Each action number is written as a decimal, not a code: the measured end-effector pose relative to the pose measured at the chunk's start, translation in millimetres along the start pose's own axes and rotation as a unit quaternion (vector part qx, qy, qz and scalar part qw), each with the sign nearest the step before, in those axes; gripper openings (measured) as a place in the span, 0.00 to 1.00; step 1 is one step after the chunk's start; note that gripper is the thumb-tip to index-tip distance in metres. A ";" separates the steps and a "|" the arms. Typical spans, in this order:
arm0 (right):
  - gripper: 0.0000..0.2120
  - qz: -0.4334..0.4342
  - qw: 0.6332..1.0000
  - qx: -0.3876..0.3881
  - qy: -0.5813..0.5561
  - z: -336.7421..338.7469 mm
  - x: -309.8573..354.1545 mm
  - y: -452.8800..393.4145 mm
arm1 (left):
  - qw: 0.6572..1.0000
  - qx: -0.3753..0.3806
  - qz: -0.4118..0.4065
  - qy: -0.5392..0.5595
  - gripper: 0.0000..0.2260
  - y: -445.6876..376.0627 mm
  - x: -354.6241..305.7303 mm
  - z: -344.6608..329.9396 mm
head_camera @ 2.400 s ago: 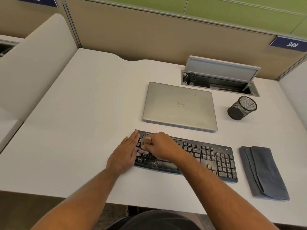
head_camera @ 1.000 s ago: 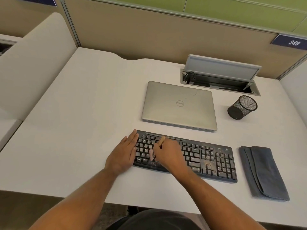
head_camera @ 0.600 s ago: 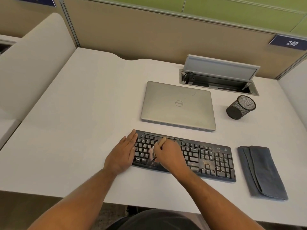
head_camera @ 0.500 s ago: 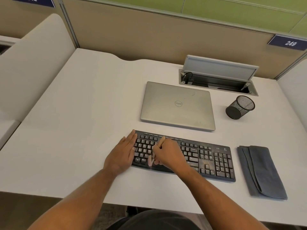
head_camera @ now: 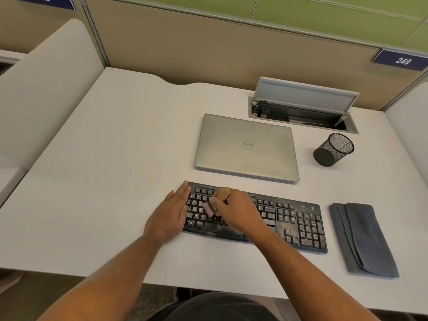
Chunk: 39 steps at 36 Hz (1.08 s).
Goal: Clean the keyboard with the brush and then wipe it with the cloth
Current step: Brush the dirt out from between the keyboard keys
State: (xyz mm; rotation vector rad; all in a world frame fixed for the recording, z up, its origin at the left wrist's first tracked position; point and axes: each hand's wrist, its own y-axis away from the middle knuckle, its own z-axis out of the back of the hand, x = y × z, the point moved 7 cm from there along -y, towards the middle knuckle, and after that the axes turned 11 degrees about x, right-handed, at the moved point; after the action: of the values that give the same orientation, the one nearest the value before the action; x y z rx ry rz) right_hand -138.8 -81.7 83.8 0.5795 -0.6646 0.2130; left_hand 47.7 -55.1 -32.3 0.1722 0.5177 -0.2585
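A black keyboard (head_camera: 289, 218) is lying across the lower centre of the frame on a white desk (head_camera: 104, 170), and pale dust is being shown on its lower edge and among the keys at its right. The left end of the keyboard is being steadied by the left hand (head_camera: 168, 217), which is laid flat with its fingers pressed together, partly on the desk and partly against the keys. A small brush (head_camera: 214, 202) is being gripped by the right hand (head_camera: 236, 210), the fingers curled shut around its wooden handle; its pale bristles are being held down on the keys at the left part of the keyboard, just beside the left hand. A folded grey cloth (head_camera: 363, 239) is lying untouched at the lower right, just beside the keyboard's right end. Above the keyboard a closed silver laptop (head_camera: 246, 147) is resting, and a black mesh cup (head_camera: 333, 149) is standing to its right.
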 end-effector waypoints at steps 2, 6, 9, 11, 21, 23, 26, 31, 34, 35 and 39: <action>0.10 0.046 0.997 0.050 0.022 -5.8 12.6 -0.5 | 1.000 -0.002 -0.001 0.000 0.27 1.1 -1.1 0.9; 0.09 0.042 0.990 0.096 0.099 -9.0 12.8 -5.3 | 1.000 0.001 -0.002 0.004 0.27 1.1 -0.9 1.1; 0.08 0.004 0.978 0.111 0.174 -0.1 4.8 -7.4 | 1.000 0.001 -0.002 0.005 0.27 1.2 -0.3 0.4; 0.09 -0.012 0.972 0.106 0.211 5.7 1.1 -6.7 | 1.000 0.001 0.000 0.008 0.27 1.6 0.5 0.2; 0.08 0.059 0.987 0.118 0.092 -13.6 11.5 3.8 | 1.000 0.002 -0.003 0.003 0.28 1.5 -1.4 1.9; 0.08 0.048 0.982 0.116 0.139 -9.9 7.3 3.8 | 1.000 0.001 0.001 0.004 0.28 1.5 -1.1 2.3; 0.09 0.029 0.966 0.132 0.220 -4.2 0.4 4.5 | 1.000 0.002 0.004 0.011 0.28 1.7 -0.9 1.6; 0.08 0.021 0.977 0.128 0.172 5.7 -2.9 4.0 | 1.000 0.004 0.003 0.009 0.28 1.2 -0.1 1.2; 0.06 0.036 0.990 0.121 0.067 1.5 0.7 4.3 | 1.000 0.003 0.002 0.008 0.28 1.0 -0.2 1.4; 0.06 0.040 0.989 0.126 0.066 -1.9 0.5 4.4 | 1.000 0.004 0.001 0.008 0.28 1.4 -0.5 1.1; 0.07 0.006 0.980 0.135 0.145 0.5 -8.8 3.8 | 1.000 0.008 0.007 0.010 0.28 1.1 -0.3 0.1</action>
State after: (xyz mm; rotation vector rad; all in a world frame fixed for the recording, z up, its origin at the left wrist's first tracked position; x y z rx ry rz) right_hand -147.2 -79.0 80.1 0.7880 -0.3581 0.3951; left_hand 47.9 -53.9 -31.9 0.1940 0.5339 -0.2483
